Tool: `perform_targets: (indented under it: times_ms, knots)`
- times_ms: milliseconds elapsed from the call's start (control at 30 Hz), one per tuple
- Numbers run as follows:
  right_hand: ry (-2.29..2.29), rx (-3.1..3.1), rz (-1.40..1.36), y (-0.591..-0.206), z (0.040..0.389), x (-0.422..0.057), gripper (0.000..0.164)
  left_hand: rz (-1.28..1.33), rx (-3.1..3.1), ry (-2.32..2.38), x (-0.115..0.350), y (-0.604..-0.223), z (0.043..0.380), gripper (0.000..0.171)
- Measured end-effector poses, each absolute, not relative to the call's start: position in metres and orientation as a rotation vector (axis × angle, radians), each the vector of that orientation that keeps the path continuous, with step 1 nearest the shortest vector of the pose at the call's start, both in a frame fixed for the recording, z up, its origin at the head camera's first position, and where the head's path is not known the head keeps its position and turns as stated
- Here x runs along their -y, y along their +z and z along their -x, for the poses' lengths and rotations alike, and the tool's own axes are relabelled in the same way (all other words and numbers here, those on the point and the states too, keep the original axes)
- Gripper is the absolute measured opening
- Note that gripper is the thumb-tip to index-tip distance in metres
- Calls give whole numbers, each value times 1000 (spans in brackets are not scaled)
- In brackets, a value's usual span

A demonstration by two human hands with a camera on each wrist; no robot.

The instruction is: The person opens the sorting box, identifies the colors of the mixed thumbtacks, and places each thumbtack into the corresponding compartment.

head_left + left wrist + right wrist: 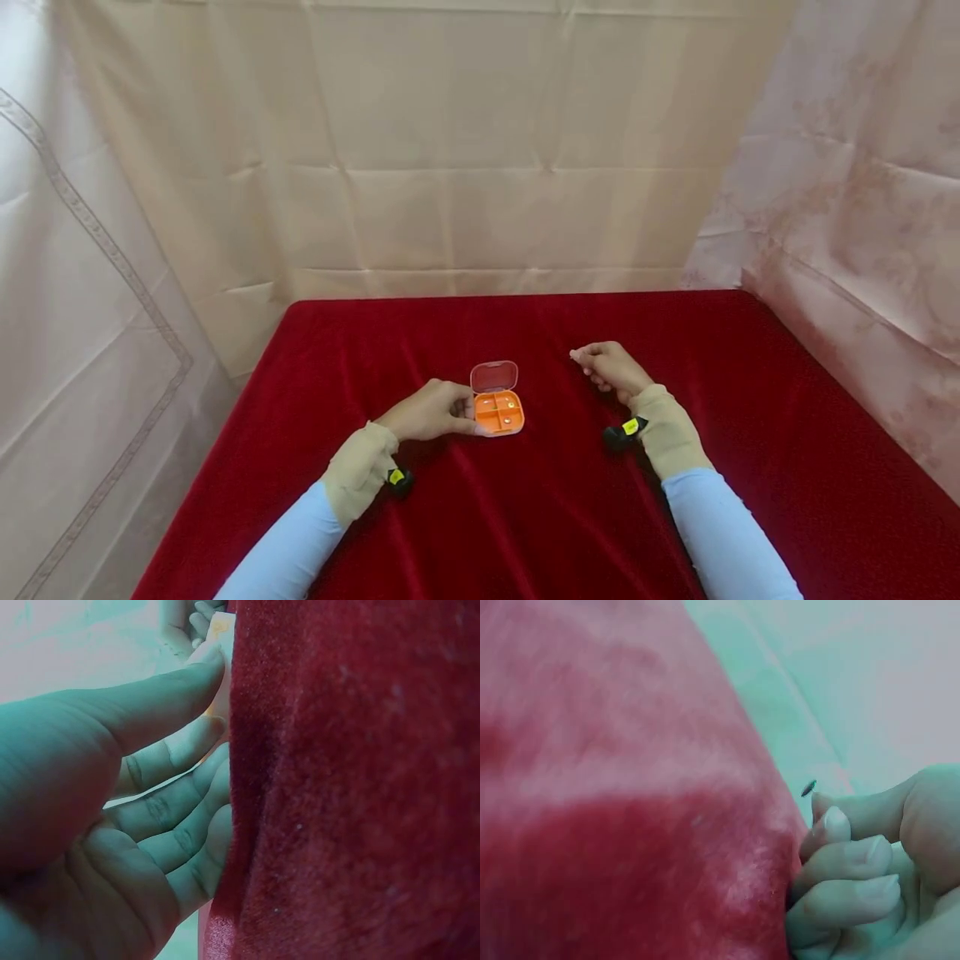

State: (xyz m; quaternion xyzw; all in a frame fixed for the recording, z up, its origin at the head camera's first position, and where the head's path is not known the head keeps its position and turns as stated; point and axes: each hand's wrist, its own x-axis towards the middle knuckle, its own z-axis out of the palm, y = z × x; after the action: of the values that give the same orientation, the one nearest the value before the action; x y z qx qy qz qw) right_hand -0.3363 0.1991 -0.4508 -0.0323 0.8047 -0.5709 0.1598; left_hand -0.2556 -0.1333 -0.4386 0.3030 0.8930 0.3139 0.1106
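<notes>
An orange pill box [498, 413] with four-part dividers stands on the red cloth, its clear lid [494, 377] raised at the back. Small shiny pieces lie in some of its compartments. My left hand [431, 410] grips the box by its left side, thumb at the near corner. In the left wrist view only a pale edge of the box [223, 630] shows past the thumb. To the right of the box, my right hand [613, 367] has thumb and forefinger pinched together over the cloth. A small thin dark oval piece [808, 788] sticks out from those fingertips; its kind cannot be made out.
Red velvety cloth [525, 517] covers the table and lies in soft folds. Beige curtain [450, 167] hangs behind the far edge, with pale cloth walls on both sides. A black wrist camera [619, 437] sits on the right wrist, another [400, 482] on the left.
</notes>
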Motion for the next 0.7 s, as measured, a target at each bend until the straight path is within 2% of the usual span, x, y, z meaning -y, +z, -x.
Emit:
perform_targets:
  times_ms: [167,467,700]
  knots:
    - [-1797,-2001,201,-453,336,-198,30,-897,-2615,940,135,-440,254,22]
    - [-1830,-1465,455,-444,329,-190,15,-925,-2624,939,134,-439,254,22]
    - [-1799,-1283,531,-445,327,-192,23,-922,-2617,940,132,-439,254,21]
